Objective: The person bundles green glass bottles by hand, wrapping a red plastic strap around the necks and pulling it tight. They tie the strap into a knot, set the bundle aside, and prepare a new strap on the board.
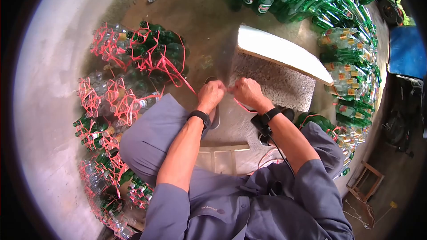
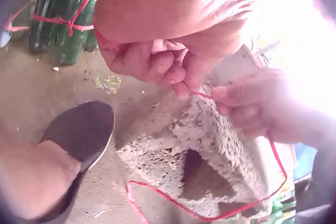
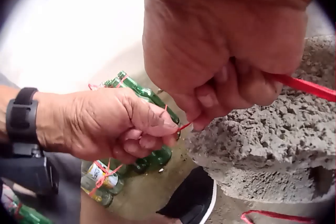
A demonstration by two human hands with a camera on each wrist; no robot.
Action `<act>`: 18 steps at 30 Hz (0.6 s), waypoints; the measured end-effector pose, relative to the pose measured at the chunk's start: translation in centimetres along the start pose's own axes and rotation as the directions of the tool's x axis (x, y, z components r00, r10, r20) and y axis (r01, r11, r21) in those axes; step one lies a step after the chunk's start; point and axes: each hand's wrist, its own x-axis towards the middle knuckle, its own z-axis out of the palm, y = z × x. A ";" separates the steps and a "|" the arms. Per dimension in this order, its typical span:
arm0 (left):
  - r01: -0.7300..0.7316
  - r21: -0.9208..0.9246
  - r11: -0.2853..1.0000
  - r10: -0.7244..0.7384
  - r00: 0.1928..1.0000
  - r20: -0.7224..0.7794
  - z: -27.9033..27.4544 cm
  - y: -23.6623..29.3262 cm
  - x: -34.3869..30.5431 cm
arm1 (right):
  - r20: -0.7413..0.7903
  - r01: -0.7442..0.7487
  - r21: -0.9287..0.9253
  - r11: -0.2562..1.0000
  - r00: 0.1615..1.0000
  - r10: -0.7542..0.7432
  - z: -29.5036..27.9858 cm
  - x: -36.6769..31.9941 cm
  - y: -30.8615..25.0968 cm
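Observation:
My left hand (image 1: 211, 93) and right hand (image 1: 249, 92) are close together in front of the knees. Both grip a red plastic string (image 2: 202, 95), with a short taut length between the fingertips. From the right fist, more of the red string (image 3: 307, 87) trails out and loops down near the floor in the left wrist view. On the left side, a bundle of green bottles (image 1: 169, 49) is tied with the same red string, and a strand runs from it toward the left hand. A rough concrete block (image 1: 275, 78) stands just beyond the right hand.
A white curved slab (image 1: 284, 55) tops the block. Tied clear bottles (image 1: 106, 91) line the left wall. Many loose green bottles (image 1: 289, 0) stand at the back and right. A pale frame (image 1: 224, 149) is between the legs. A dark shoe (image 2: 81, 132) is planted near the block.

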 end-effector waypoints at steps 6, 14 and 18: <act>-0.042 -0.034 0.999 0.040 0.997 -0.063 0.1 0.8 2.6 | -0.088 -0.107 0.204 0.973 0.988 0.127 -0.4 1.2 -0.3; -0.129 -0.073 0.989 0.124 0.989 -0.076 -0.1 1.7 7.8 | -0.135 -0.192 0.350 0.917 0.958 0.252 -1.0 4.4 0.4; -0.136 -0.102 0.985 0.134 0.991 -0.031 0.0 2.0 10.1 | -0.251 -0.187 0.338 0.922 0.927 0.280 -0.9 5.9 1.1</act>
